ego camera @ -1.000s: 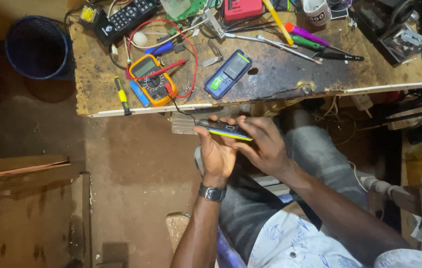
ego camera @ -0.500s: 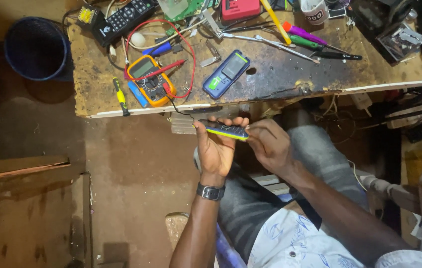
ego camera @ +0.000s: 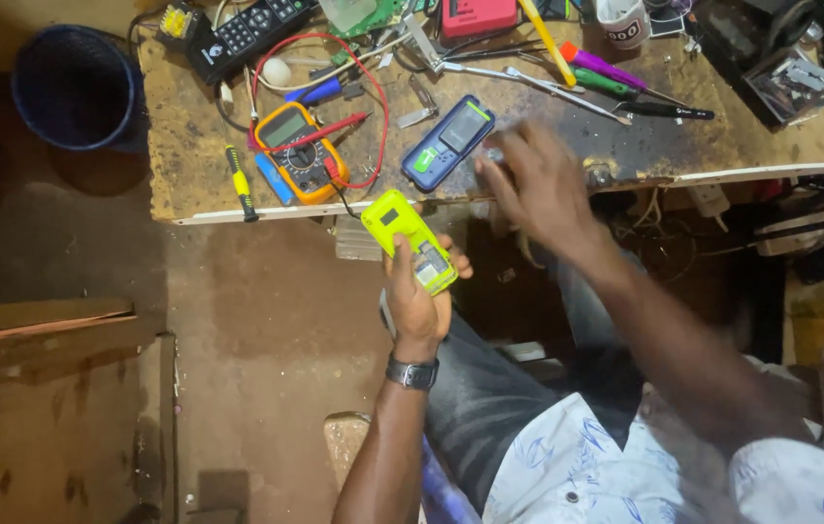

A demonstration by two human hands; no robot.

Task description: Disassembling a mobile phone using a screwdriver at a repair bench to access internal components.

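Left hand (ego camera: 419, 296), centre of frame, wrapped around a yellow-green phone (ego camera: 410, 241); back cover off at the near end, innards showing. Phone tilted, held below the bench edge (ego camera: 266, 212), clear of it. Watch (ego camera: 413, 373) on that wrist.

Right hand (ego camera: 536, 184), just right of centre and higher up, blurred; fingers spread wide, holding nothing visible. Reaching over the bench edge beside a blue phone (ego camera: 449, 142); touching or not, cannot tell.

Advice for the step, as judged: keep the open side of the yellow-green phone facing up and level so loose parts stay in; steady the left wrist against the knee; pick with fingertips, not a sweep, since small metal bits lie near the blue phone.

Bench crowded along the top of frame: orange multimeter (ego camera: 299, 151) with red lead (ego camera: 373, 107) at upper left centre, screwdriver (ego camera: 239, 181) hanging over the edge, remote (ego camera: 249, 31), long metal tool (ego camera: 518, 76), pens (ego camera: 615, 76), cup (ego camera: 621, 19). Bare bench only at right of the reaching hand. Open floor at left centre; blue bin (ego camera: 74, 87) in upper left corner.
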